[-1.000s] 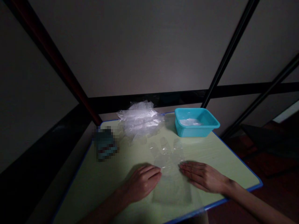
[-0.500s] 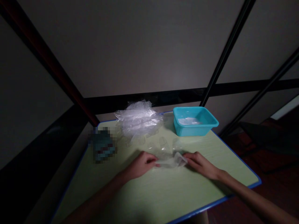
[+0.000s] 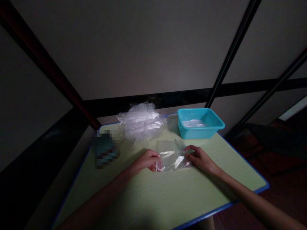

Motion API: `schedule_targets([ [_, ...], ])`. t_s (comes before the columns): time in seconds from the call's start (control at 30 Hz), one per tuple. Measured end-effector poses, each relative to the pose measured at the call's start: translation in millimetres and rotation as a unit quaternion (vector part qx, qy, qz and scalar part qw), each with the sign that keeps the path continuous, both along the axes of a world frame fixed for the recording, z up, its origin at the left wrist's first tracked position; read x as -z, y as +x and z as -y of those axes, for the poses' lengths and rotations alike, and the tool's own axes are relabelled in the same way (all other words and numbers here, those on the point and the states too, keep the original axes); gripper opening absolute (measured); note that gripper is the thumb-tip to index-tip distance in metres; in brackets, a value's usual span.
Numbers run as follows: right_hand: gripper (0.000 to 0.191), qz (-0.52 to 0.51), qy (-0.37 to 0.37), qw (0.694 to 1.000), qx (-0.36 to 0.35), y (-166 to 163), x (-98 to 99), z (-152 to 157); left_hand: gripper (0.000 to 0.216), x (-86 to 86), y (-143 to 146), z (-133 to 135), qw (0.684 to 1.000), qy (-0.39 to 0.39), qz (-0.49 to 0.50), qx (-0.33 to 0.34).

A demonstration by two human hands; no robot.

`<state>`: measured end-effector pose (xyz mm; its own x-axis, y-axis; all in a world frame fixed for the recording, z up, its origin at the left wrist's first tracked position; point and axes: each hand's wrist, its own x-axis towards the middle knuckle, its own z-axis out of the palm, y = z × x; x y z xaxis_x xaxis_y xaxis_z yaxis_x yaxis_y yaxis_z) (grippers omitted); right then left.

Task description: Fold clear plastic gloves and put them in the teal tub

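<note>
A clear plastic glove (image 3: pixel 172 156) lies folded over on the pale green table (image 3: pixel 153 198), held between both hands. My left hand (image 3: pixel 146 160) pinches its left edge with curled fingers. My right hand (image 3: pixel 199 157) grips its right edge, fingers bent onto the plastic. The folded part stands slightly up off the table and catches the light.
A heap of clear plastic gloves (image 3: pixel 141 121) sits at the back of the table. A turquoise tub (image 3: pixel 200 123) with some plastic inside stands at the back right. A blurred-out object (image 3: pixel 104 151) lies at the left. Dark bars cross behind; the table's blue edge runs near right.
The glove lay flat under both flat hands one second ago. Both hands slid forward, took its near end and folded it up and away over the finger part.
</note>
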<state>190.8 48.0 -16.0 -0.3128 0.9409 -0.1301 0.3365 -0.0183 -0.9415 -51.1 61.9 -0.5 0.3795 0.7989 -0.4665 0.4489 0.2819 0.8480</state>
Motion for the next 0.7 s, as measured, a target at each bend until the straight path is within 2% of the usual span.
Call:
schedule_targets([
  [0.17,0.046,-0.05,-0.01,0.997,0.049,6.2,0.8,5.7,0.019,-3.2,0.7,3.1,0.999,0.008,0.018,-0.039],
  [0.3,0.044,-0.07,0.013,0.994,0.078,10.2,3.5,10.4,0.026,-2.8,-2.9,9.3,0.995,0.057,0.022,-0.085],
  [0.57,0.034,0.084,0.132,0.986,0.064,8.9,6.4,9.1,0.049,11.1,-3.4,15.5,0.977,0.167,-0.002,-0.131],
  [0.7,0.03,0.152,0.219,0.961,0.07,9.3,5.2,13.2,0.045,15.8,-1.9,17.4,0.958,0.24,-0.031,-0.153],
])
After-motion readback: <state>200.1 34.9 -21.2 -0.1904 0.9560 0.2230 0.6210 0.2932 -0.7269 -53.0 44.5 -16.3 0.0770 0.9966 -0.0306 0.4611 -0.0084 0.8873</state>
